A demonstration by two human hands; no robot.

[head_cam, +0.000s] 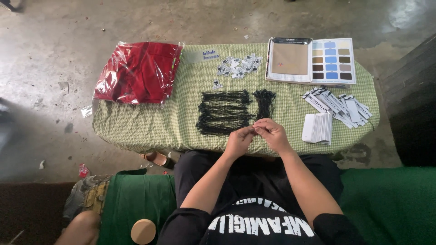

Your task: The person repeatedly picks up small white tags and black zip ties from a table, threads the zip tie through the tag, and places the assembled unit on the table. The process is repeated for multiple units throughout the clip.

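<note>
Fingertips of both hands meet near the table's near edge, pinched on what looks like one thin black string; too fine to see clearly. Left to right: red garment in clear plastic (137, 71) sits far left on the green checked tablecloth (136, 124). Small printed tags (238, 66) lie scattered at the far middle. Bundle of black strings (223, 111) is spread at centre, with a smaller bunch of strings (265, 102) just beside it on the right. My left hand (239, 140) is curled, thumb and forefinger closed together; my right hand (272, 134) mirrors it, touching the left at the tips. Colour swatch book (311, 60) lies open far right. Long hang tags (338, 105) fan out near it, and a stack of white cards (318, 128) stands just right of my right hand.

I judge the step as separating or looping a single string. Next move likely calls for a steady pinch and a tag from the right side within reach.
</note>
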